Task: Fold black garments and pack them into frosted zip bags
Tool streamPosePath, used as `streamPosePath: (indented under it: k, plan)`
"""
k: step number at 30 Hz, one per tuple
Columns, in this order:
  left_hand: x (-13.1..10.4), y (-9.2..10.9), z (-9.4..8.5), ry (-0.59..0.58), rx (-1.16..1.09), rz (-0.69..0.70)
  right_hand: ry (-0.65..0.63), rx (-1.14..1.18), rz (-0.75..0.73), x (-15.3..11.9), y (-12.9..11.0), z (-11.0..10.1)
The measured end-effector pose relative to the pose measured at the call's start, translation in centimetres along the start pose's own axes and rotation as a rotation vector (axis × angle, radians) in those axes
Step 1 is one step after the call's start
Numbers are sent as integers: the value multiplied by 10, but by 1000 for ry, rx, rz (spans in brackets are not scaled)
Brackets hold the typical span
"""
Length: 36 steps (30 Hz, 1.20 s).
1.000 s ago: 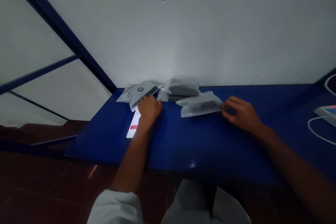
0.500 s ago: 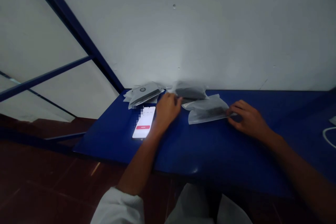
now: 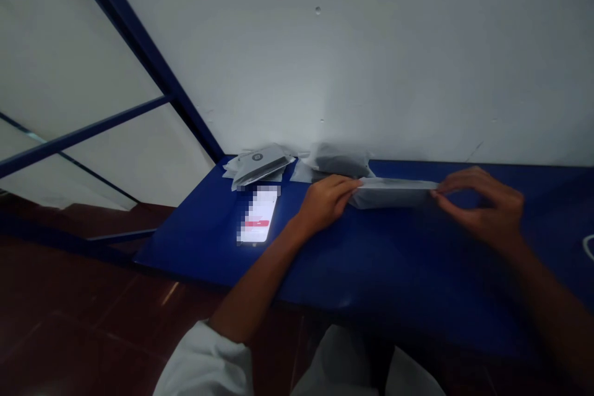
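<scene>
A frosted plastic bag (image 3: pixel 394 196) with something dark inside is stretched between my two hands above the blue table. My left hand (image 3: pixel 325 201) pinches its left end between thumb and fingers. At the other end, my right hand (image 3: pixel 487 201) grips the corner with thumb and forefinger. Just behind lies another frosted bag (image 3: pixel 341 159) with dark contents, against the wall. A small stack of similar bags (image 3: pixel 262 164), the top one bearing a round dark mark, is farther left. What exactly the bags contain cannot be made out.
A lit phone (image 3: pixel 260 216) lies on the blue table (image 3: pixel 362 266), left of my left forearm. The white wall (image 3: pixel 394 62) rises directly behind the table. Blue metal bars (image 3: pixel 139 31) stand at the left. Part of a white cable (image 3: pixel 588 247) shows at the right edge.
My left hand has moved right from the rear bag and taken the left end of the front bag. That bag is now pulled straight, with my right hand shifted rightward.
</scene>
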<state>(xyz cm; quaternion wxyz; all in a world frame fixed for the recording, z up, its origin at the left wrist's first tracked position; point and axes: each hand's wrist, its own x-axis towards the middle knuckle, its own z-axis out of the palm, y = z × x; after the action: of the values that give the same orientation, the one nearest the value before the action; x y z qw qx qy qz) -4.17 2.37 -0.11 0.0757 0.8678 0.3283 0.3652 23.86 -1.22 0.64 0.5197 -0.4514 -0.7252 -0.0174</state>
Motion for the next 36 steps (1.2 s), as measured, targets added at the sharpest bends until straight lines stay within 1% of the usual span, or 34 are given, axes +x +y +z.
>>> streamPosePath:
  k: [3,5,6,7,10,11,12,13,17,19,20,22,25,28,30,32,34,36]
  plan:
    - [-1,4,8,81,-93,-38,70,106,155,-2,6,2]
    - [-1,9,13,136,-126,-86,49,223,255,-2,15,3]
    - [-1,12,15,164,-142,-120,-8,289,309,-2,20,3]
    - [-1,15,16,188,-160,-157,-98,354,368,-2,24,3]
    - [-1,21,18,224,-212,-254,-420,470,571,-4,32,3]
    - [-1,22,18,225,-233,-276,-485,482,620,-5,33,4]
    - [-1,23,19,227,-255,-295,-510,485,649,-5,33,5]
    - [0,23,20,228,-282,-314,-501,482,663,-5,32,6]
    - [1,20,27,215,-455,-436,-408,443,757,-2,31,3]
    - [1,17,31,162,-506,-477,-330,430,848,2,34,-2]
    - [0,15,33,121,-495,-479,-263,423,894,4,36,-4]
    - [-2,13,35,21,-402,-454,-95,402,975,6,41,-8]
    - [-7,15,38,-125,-220,-356,162,371,1046,6,50,-6]
    - [-11,20,40,-221,-97,-234,346,369,1082,2,61,1]
    - [-11,22,41,-222,-14,-166,436,312,1081,-2,72,4]
    - [-9,22,39,-186,75,-111,498,208,1060,-6,86,4]
    - [-7,19,36,-131,142,-76,530,134,1037,-11,100,2]
    - [-5,16,32,-76,192,-62,522,102,999,-15,112,1]
